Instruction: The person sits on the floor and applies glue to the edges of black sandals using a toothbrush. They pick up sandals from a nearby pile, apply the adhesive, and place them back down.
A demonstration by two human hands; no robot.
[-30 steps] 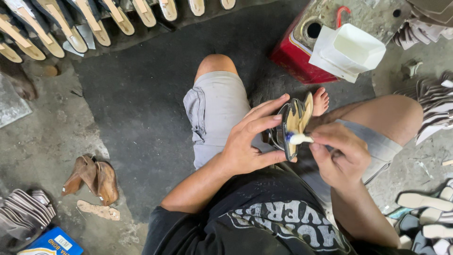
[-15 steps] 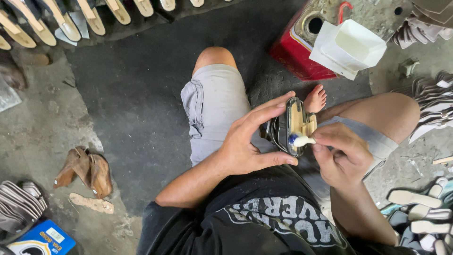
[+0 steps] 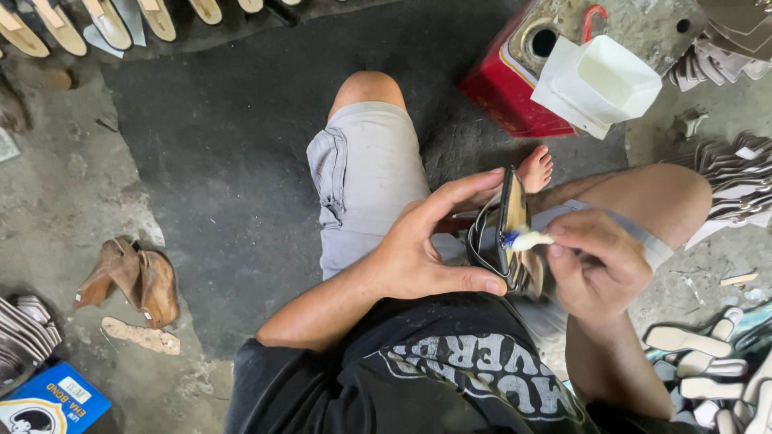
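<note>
My left hand [image 3: 418,257] is spread wide, thumb and fingertips clamping a dark, curved sandal piece [image 3: 503,237] edge-up over my lap. My right hand [image 3: 599,269] is pinched tight on a small brush [image 3: 527,239] whose pale, glue-wet tip touches the tan inner face. Beyond my knee a red metal can [image 3: 515,96] carries a white plastic tub [image 3: 599,84]; I cannot see what it holds. On the rough concrete floor [image 3: 72,185] lie crumpled brown leather scraps [image 3: 133,277].
</note>
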